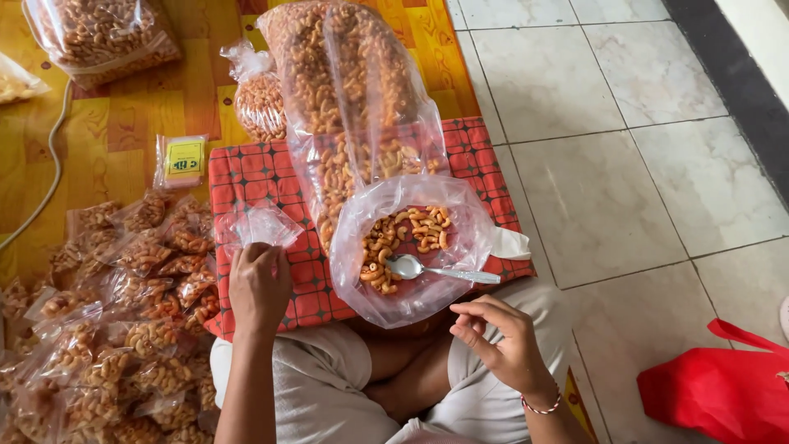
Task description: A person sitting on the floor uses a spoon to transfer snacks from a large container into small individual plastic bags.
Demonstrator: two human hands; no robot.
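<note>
We see left hand [259, 284] pinching small empty bag [256, 226], flimsy, slippery, grip at mouth edge; right hand [497, 337] loosely curled, empty, near spoon [440, 270]

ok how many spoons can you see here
1: a metal spoon lying in the open mouth of the big snack bag, near the right hand. Others could be hidden under the bags.

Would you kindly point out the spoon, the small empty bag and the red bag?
spoon [408, 265], head view, on its bowl.
small empty bag [261, 224], head view, on its middle.
red bag [723, 393], head view, on its body.
</note>
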